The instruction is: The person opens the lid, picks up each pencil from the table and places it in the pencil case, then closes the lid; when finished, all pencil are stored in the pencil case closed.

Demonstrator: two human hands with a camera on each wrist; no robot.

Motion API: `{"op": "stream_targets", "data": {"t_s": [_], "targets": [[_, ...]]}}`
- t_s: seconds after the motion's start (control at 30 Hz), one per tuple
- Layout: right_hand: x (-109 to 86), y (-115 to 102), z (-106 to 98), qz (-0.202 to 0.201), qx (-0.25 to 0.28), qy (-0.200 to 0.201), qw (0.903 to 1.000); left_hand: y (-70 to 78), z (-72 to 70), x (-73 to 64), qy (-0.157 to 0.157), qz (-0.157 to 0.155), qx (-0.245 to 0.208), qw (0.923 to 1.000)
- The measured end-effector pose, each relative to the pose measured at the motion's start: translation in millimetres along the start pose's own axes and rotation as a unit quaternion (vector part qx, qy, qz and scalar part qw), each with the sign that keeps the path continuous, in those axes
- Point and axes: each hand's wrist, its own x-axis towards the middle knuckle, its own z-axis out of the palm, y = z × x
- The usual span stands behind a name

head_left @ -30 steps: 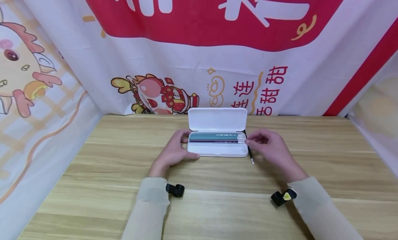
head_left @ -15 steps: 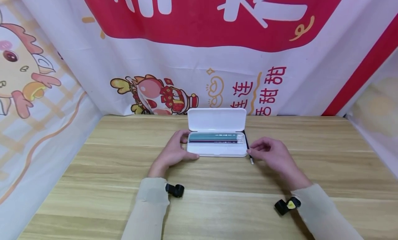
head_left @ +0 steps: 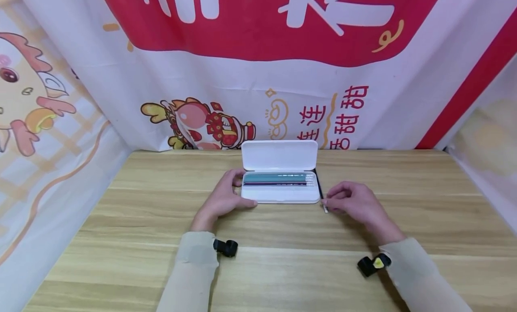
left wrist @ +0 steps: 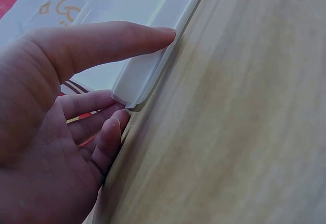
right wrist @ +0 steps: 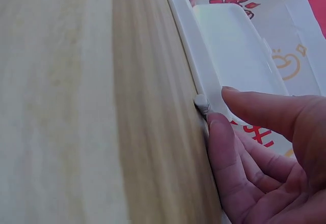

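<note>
A white pencil case [head_left: 282, 195] lies on the table with its lid [head_left: 279, 155] raised. Inside are several teal pencils [head_left: 274, 177] and a dark purple pencil [head_left: 274, 184]. My left hand [head_left: 223, 196] holds the case's left end, thumb on the front rim and fingers around the side. A black pencil [head_left: 319, 185] lies alongside the case's right end, its white eraser end [right wrist: 202, 103] sticking out past the front. My right hand [head_left: 355, 203] is at that eraser end, index fingertip beside it and thumb apart above, as the right wrist view shows.
The wooden table [head_left: 282, 276] reaches back to a printed cloth [head_left: 226, 74] hanging just behind the raised lid. More cloth hangs along the left and right sides. A small black wrist camera [head_left: 227, 248] sits on each sleeve.
My right hand has moved from the case's right end toward me, down to the black pencil's eraser end. The left hand keeps its hold on the case.
</note>
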Motion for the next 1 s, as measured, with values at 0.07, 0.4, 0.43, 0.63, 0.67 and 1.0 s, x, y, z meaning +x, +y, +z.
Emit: {"op": "stream_targets", "data": {"t_s": [0.07,0.4,0.43,0.63,0.67,1.0], "targets": [[0.8,-0.6,-0.4,0.002,-0.004,-0.003,1.0000,0.1,-0.2,0.1,-0.001,0.000,-0.001,1.0000],[1.3,-4.4,0.5,-0.010,-0.057,-0.003,0.9983,0.4,-1.3,0.3,-0.004,-0.002,-0.005,1.0000],[1.2,-4.6,0.9,-0.013,-0.062,-0.004,0.9980,0.5,-1.4,0.2,-0.004,-0.002,-0.004,1.0000],[-0.2,-6.7,0.9,-0.014,-0.072,-0.002,0.9973,0.4,-1.1,-0.2,-0.003,-0.002,-0.005,1.0000],[-0.4,-7.1,0.8,-0.012,-0.074,-0.001,0.9972,0.2,-1.2,-0.1,-0.003,-0.003,-0.006,1.0000],[-2.5,-8.1,-1.9,0.016,-0.091,-0.002,0.9957,-1.5,-1.4,1.1,-0.005,-0.003,-0.005,1.0000]]}}
